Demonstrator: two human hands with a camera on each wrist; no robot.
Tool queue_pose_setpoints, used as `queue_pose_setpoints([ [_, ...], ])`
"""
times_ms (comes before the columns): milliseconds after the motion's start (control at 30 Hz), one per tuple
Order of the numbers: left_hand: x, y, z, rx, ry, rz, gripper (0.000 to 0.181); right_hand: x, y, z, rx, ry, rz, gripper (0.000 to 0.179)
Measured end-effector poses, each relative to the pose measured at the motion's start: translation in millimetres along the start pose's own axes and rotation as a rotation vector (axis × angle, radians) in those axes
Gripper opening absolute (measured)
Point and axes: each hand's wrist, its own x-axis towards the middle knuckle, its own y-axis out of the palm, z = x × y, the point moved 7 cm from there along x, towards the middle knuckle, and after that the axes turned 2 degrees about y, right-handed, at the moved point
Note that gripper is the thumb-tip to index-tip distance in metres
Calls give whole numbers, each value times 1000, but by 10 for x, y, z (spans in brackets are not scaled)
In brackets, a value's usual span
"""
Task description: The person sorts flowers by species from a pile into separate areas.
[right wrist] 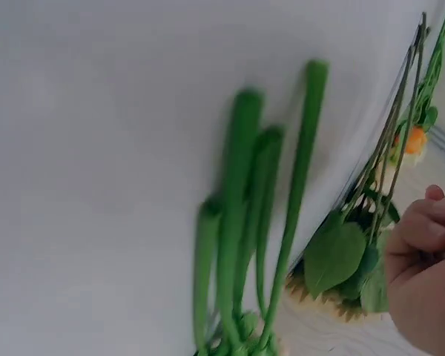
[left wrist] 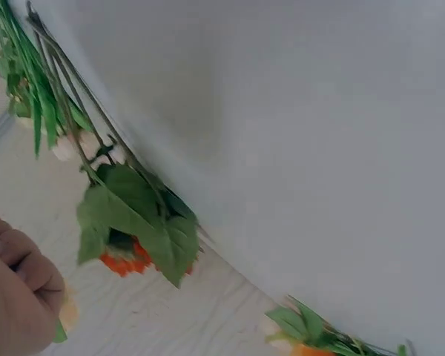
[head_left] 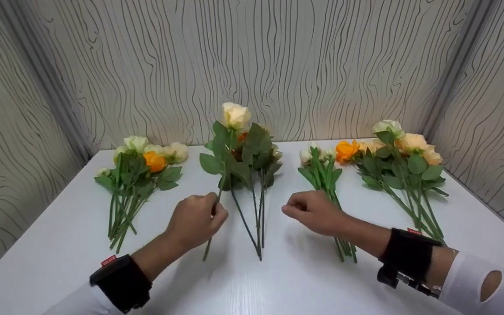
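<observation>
My left hand grips the stem of a cream rose, held upright above the table with its leaves spread below the bloom. In the left wrist view, the curled fingers of that hand show at the left edge. Right behind the rose lie several dark-stemmed flowers, their orange and yellowish heads partly covered by broad leaves. My right hand hovers with loosely curled fingers, thumb near the index finger, and nothing visible in it. Beneath its wrist lies a bunch of small whitish flowers with thick green stems.
At the left of the white table lies a bunch of white and orange flowers. Another bunch with peach and pale blooms lies at the right, beside an orange flower. A wood-grain patterned wall stands behind.
</observation>
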Motion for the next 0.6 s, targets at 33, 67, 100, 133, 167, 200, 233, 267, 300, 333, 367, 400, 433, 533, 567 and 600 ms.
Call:
queue_pose_setpoints([
  [33,5,16,-118,-11,21,-7,19,-17,57,78,97,-18,26,22],
  [67,7,33,-236,-26,47,-13,17,-34,108,156,198,-31,51,24],
  [100,9,48,-356,-38,83,-20,15,-49,154,225,300,-35,74,27],
  [133,7,68,-471,-51,120,-23,14,-64,192,289,393,-38,90,28],
  [167,4,89,-576,-62,160,-27,13,-78,220,352,469,-45,99,29],
  [200,1,106,-669,-73,193,-30,13,-91,240,408,535,-56,105,29],
  [233,-3,119,-744,-82,224,-37,13,-101,252,455,582,-69,101,29],
  [267,-6,133,-801,-92,245,-43,14,-112,261,493,620,-82,97,29],
  [300,-3,152,-843,-99,256,-40,14,-123,261,513,644,-86,89,28],
  [333,9,182,-874,-107,257,-23,14,-138,248,520,657,-89,76,28],
  [367,31,219,-898,-116,255,3,15,-159,221,509,658,-85,58,28],
  [400,59,263,-919,-123,250,37,17,-184,181,483,651,-77,37,28],
  [433,92,318,-935,-133,244,82,18,-213,128,439,637,-61,11,28],
  [533,189,506,-945,-179,207,237,29,-299,-86,257,571,16,-75,26],
  [567,213,551,-923,-194,190,268,31,-322,-159,192,549,48,-99,25],
  [600,232,585,-881,-203,169,289,33,-336,-225,130,531,80,-120,24],
])
